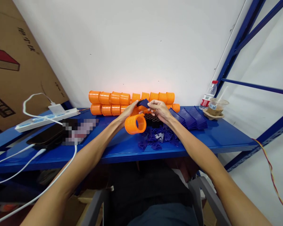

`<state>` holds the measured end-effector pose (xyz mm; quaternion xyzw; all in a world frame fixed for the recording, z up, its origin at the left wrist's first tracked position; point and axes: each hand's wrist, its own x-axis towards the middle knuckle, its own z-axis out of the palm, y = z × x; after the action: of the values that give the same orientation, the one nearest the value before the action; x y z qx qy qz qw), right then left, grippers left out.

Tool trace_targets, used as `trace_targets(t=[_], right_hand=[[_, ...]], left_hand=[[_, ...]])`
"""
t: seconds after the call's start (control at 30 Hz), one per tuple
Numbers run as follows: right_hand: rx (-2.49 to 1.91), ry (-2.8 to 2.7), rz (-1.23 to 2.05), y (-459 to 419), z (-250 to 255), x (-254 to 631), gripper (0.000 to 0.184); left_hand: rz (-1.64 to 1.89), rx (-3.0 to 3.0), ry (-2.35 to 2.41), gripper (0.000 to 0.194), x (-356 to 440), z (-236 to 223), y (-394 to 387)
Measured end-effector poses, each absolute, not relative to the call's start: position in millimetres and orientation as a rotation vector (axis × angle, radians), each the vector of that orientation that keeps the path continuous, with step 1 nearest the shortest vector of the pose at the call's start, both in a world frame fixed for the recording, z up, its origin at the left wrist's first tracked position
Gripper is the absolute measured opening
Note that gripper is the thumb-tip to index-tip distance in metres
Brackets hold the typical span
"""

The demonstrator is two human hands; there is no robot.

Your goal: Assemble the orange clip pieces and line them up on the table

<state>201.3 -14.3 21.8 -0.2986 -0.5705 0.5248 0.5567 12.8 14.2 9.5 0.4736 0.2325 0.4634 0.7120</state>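
Above the table's middle, my left hand [131, 109] grips a small dark blue plastic piece [143, 103] from the left. My right hand [159, 110] pinches the same piece at its right edge. Just below my left hand is an orange plastic cylinder [129, 126], its round opening facing me. Whether the left fingers also hold the cylinder cannot be made out. Under my right hand, short black tubes [152, 120] stand packed together. Nearer the front edge lies a loose pile of small dark blue notched pieces [156, 146].
Orange cylinders [106, 98] are stacked in two rows against the wall. Blue flat sheets [188, 118] fan out at right, before a water bottle [208, 95] and a plastic cup [215, 106]. A power strip [46, 120], a dark phone [48, 135] and white cables occupy the left.
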Motion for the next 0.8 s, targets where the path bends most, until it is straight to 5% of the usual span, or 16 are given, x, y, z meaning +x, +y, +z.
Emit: trace_targets(t=[0.23,0.8], right_hand=[[-0.650,-1.354,1.243,-12,19,200,0.059],[-0.672,-1.351,1.260,-13,21,201,0.048]], left_hand=[[0.973,0.988,0.577,0.049,15,18,8],[0.964,0.998,0.508,0.034,12,18,2]])
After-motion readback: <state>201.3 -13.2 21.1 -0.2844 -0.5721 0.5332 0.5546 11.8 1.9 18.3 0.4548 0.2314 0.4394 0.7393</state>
